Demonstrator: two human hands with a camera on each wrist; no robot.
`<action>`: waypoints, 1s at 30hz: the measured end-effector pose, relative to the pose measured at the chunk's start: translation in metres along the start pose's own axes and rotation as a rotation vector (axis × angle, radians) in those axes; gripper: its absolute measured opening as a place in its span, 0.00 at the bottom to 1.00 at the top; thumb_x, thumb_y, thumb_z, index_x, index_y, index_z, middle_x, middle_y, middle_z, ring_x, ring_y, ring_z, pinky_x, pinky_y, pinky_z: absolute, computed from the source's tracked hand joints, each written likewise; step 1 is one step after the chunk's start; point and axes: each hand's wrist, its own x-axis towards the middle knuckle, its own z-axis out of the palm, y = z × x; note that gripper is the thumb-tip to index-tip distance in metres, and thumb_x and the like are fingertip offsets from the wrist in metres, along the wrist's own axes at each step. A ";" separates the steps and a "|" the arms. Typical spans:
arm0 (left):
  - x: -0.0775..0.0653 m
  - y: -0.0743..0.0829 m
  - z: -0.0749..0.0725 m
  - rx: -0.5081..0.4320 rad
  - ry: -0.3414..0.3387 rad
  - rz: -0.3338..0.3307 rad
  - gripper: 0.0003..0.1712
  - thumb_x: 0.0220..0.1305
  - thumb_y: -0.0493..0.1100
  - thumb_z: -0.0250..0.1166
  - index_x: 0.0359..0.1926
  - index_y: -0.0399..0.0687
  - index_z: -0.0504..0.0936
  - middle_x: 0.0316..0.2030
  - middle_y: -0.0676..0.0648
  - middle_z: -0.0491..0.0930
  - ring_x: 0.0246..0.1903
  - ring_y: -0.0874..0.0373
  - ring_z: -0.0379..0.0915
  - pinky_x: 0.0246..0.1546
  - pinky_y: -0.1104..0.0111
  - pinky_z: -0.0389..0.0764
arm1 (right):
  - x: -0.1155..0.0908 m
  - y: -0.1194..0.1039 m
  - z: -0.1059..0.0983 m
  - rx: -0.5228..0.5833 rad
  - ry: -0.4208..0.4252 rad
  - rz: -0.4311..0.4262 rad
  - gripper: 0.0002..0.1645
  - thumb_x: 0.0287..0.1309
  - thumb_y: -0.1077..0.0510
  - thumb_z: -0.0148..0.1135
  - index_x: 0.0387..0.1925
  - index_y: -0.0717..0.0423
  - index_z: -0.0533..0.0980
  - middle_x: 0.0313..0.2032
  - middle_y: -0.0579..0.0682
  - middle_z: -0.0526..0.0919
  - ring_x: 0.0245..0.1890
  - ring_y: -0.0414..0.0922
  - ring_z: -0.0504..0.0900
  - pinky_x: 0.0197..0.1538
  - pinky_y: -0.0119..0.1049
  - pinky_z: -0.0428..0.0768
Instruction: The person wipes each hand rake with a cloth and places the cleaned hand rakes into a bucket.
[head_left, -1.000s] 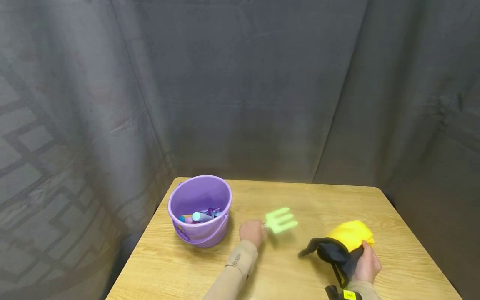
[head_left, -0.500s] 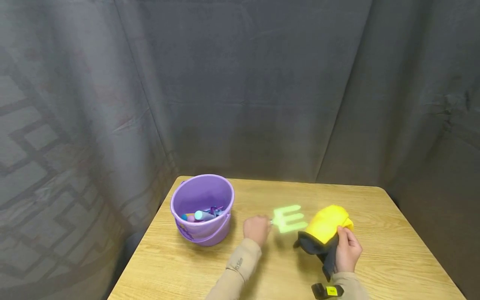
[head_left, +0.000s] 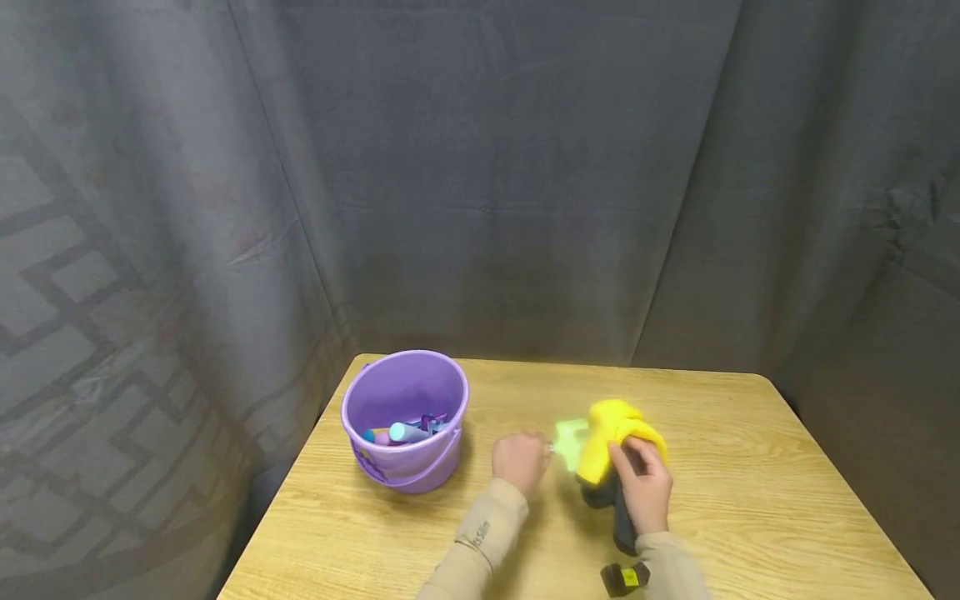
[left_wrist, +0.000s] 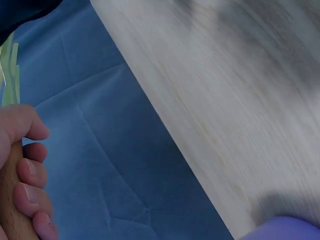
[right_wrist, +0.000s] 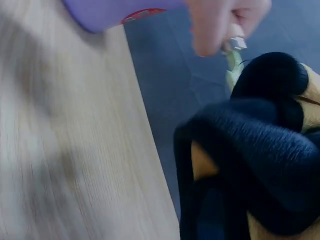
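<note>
My left hand (head_left: 521,460) grips the wooden handle (left_wrist: 14,195) of a small hand fork with light green tines (head_left: 572,442). The left wrist view shows the fingers curled round that handle. My right hand (head_left: 647,483) pinches a bunched cloth, yellow (head_left: 606,442) on one side and black (head_left: 624,523) on the other, between thumb and fingers. Part of the cloth covers the ends of the tines in the head view; whether they touch is hard to tell. Dark folds (right_wrist: 240,145) fill much of the right wrist view, where the right hand itself is hidden.
A purple bucket (head_left: 442,471) stands at the left of the wooden table (head_left: 765,500), its handle hanging down in front. Inside lie several small things, among them a light blue cylinder (head_left: 405,432). Grey curtains (head_left: 487,183) hang behind and beside the table.
My right hand has carried the cloth leftward to the fork, and it now covers part of the tines. The left hand has shifted slightly right with the fork. The bucket has stayed put.
</note>
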 end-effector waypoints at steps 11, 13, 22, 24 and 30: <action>0.004 0.003 -0.016 0.055 0.023 0.072 0.16 0.47 0.53 0.65 0.11 0.55 0.71 0.06 0.58 0.61 0.06 0.67 0.51 0.06 0.78 0.54 | 0.000 0.001 0.011 -0.625 -0.270 -0.180 0.40 0.42 0.41 0.66 0.52 0.64 0.69 0.34 0.59 0.65 0.38 0.54 0.61 0.38 0.48 0.59; 0.004 0.005 -0.017 0.073 0.018 0.098 0.14 0.46 0.49 0.65 0.12 0.55 0.72 0.06 0.58 0.61 0.06 0.67 0.51 0.06 0.78 0.54 | -0.002 0.001 0.013 -0.723 -0.261 -0.170 0.43 0.43 0.36 0.63 0.53 0.61 0.67 0.33 0.61 0.65 0.37 0.56 0.63 0.37 0.49 0.60; 0.002 0.009 -0.021 0.105 0.083 0.148 0.10 0.42 0.43 0.64 0.12 0.55 0.72 0.07 0.58 0.63 0.06 0.67 0.52 0.05 0.78 0.52 | -0.003 -0.005 0.016 -0.827 -0.194 -0.146 0.45 0.40 0.33 0.63 0.49 0.62 0.65 0.33 0.66 0.69 0.36 0.60 0.68 0.34 0.51 0.64; 0.002 0.009 -0.022 0.109 0.093 0.150 0.12 0.42 0.44 0.65 0.11 0.55 0.71 0.07 0.58 0.63 0.06 0.67 0.51 0.05 0.79 0.52 | -0.003 -0.006 0.016 -0.824 -0.183 -0.142 0.44 0.40 0.33 0.63 0.48 0.63 0.65 0.33 0.65 0.69 0.36 0.60 0.68 0.33 0.51 0.65; 0.002 0.010 -0.028 0.114 0.117 0.167 0.12 0.41 0.44 0.65 0.11 0.55 0.71 0.07 0.58 0.64 0.06 0.68 0.52 0.06 0.79 0.52 | 0.001 -0.006 0.013 -0.824 -0.145 -0.151 0.41 0.39 0.37 0.66 0.45 0.63 0.65 0.30 0.63 0.68 0.32 0.58 0.69 0.28 0.47 0.65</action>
